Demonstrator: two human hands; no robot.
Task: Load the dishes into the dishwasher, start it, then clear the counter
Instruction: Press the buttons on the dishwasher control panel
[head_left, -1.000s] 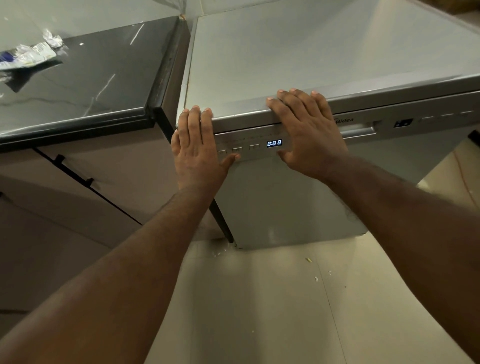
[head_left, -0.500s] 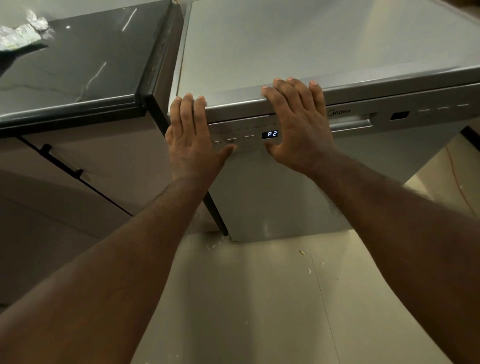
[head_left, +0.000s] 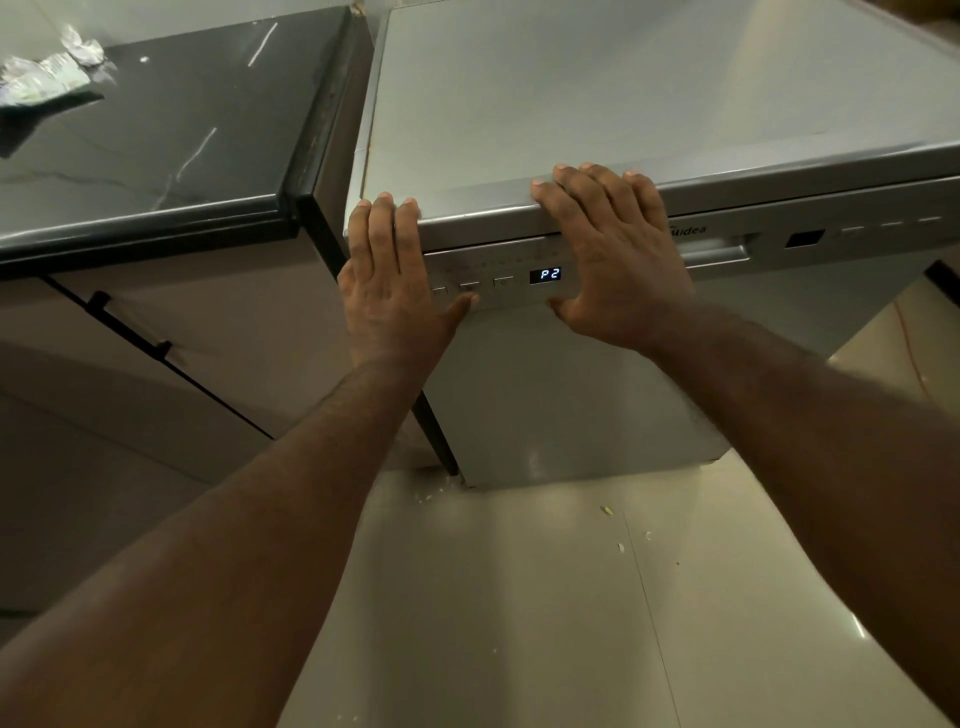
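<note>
Bracing against the closed silver-grey freestanding dishwasher (head_left: 571, 395), both hands frame its small dark display (head_left: 545, 275), which reads P2 in white. The left hand (head_left: 392, 291) lies just left of the display with fingers straight and together, their tips on the top front edge, and it holds nothing. Its thumb reaches sideways to the row of small rectangular silver buttons (head_left: 503, 281) left of the display, seemingly to step through programmes. The right hand (head_left: 613, 260) sits just right of the display, fingers straight and slightly spread over the same edge and thumb hanging below the display, also holding nothing. It probably steadies the panel while the thumb works. The recessed silver door handle (head_left: 719, 254) lies further right of the display, untouched. With the door shut and a programme showing, loading looks finished and starting appears to be the step in hand. Far to the upper left of the display, a crumpled silvery wrapper (head_left: 44, 78) lies on the glossy black marble counter (head_left: 156, 150), so clearing is not yet done.
</note>
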